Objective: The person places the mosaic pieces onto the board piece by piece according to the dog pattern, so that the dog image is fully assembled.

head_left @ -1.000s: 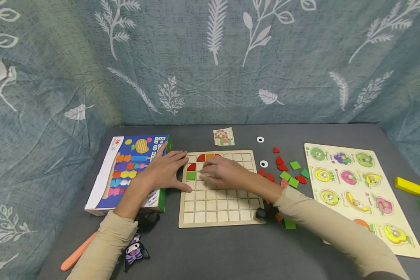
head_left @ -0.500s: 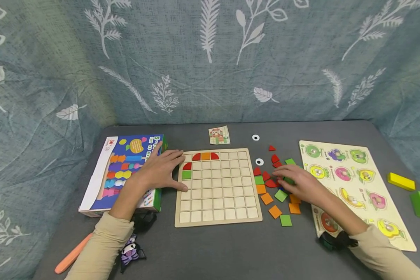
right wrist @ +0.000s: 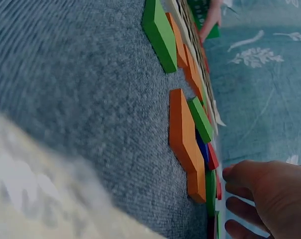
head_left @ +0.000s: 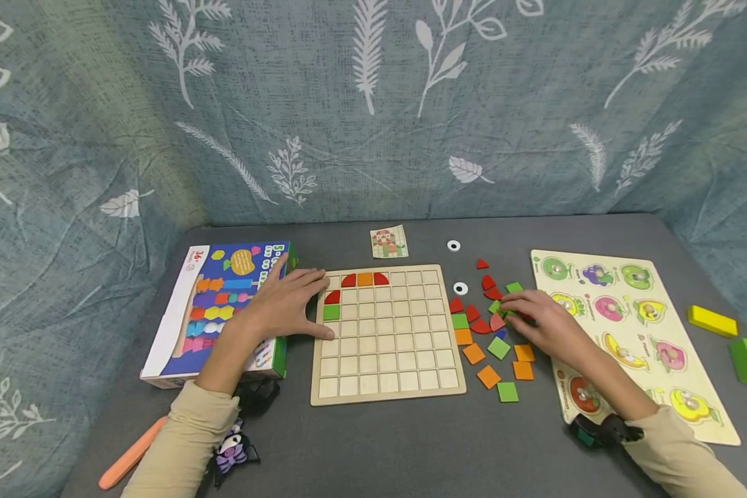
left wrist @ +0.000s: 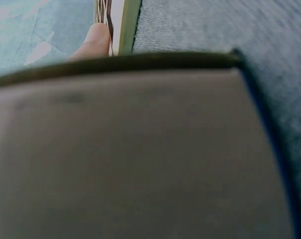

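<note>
Wooden board (head_left: 387,344) mid-frame, five tiles (head_left: 364,279) in. Left hand (head_left: 289,302) splayed, touching board edge; right hand (head_left: 543,319) half-curled at loose tiles (head_left: 499,348), can't tell from here if gripping. Grey table (head_left: 398,446), leafy curtain (head_left: 373,173) behind.

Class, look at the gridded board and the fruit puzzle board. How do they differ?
The gridded board is divided into small cells; the fruit puzzle board shows fruit pictures. The gridded board is mostly plain, with a few coloured pieces; the fruit puzzle board is colourful throughout. Both are flat, pale-based and lie on the table.
</note>
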Available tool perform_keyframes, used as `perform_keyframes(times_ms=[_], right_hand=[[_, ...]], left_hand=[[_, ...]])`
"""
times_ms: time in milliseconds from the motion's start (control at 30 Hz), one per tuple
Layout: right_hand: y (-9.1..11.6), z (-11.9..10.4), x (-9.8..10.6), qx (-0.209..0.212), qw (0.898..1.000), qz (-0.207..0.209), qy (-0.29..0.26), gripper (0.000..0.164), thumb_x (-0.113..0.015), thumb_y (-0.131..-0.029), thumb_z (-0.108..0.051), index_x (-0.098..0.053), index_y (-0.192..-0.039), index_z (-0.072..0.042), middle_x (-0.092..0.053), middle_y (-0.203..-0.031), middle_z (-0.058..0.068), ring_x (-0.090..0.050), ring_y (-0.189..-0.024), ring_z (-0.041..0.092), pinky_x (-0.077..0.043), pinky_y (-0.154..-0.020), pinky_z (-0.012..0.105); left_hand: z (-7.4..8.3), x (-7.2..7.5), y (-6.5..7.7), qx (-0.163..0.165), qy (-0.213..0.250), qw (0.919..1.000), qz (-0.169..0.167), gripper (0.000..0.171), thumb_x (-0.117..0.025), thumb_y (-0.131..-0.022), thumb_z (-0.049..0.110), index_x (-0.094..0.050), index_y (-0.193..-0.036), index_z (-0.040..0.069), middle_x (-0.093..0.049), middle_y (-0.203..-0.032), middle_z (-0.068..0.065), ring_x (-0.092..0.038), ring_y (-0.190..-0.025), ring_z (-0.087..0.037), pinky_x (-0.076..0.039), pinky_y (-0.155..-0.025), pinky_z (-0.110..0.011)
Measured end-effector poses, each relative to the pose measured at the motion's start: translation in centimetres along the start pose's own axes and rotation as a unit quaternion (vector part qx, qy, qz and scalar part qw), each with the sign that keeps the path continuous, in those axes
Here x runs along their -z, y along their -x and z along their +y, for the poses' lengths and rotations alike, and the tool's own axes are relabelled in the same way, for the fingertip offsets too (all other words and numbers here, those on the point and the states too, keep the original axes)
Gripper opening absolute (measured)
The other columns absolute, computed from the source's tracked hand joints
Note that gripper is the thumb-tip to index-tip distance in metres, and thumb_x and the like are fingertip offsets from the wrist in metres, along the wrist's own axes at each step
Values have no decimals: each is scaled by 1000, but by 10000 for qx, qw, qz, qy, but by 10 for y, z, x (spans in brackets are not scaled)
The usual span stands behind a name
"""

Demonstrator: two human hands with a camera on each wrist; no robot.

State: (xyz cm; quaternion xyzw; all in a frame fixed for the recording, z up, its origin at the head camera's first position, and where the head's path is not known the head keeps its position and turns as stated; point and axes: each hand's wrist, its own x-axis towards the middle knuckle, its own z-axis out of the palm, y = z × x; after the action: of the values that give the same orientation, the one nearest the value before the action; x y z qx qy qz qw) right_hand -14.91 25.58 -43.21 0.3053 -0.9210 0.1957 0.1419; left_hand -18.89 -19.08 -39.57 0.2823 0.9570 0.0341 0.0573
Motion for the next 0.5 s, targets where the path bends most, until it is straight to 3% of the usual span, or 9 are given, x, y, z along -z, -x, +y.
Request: perform_keyframes(times_ms=[267,400,500], right_hand=[[0,0,-1,788,9966,-167,-152,29,-77,-78,-2,-74,-106,-9,-69,-112,6,-60,-100,20,-53,-81,39],[0,3,0,1342,9906,-272,2,38,-77,-75,0,-72,-113,-8,-69,-116,6,-60,-102,20,-54,-81,36],[-1,5,0,1533,9875,-348,114,41,-76,-75,3,-71,-114,-7,-71,-116,6,-60,-103,21,-55,-82,37]], left_hand=[[0,0,0,2,-44,10000,-31,99,-67,-70,74,-48,-144,11,-44,-152,-11,-38,-142,-32,5,-121,-61],[0,0,0,-19,-14,10000,-25,99,-67,-70,73,-49,-143,10,-44,-151,-13,-39,-141,-32,4,-121,-61],[0,-1,0,-17,-35,10000,17,100,-67,-69,74,-50,-142,9,-45,-150,-14,-40,-140,-33,1,-121,-61]])
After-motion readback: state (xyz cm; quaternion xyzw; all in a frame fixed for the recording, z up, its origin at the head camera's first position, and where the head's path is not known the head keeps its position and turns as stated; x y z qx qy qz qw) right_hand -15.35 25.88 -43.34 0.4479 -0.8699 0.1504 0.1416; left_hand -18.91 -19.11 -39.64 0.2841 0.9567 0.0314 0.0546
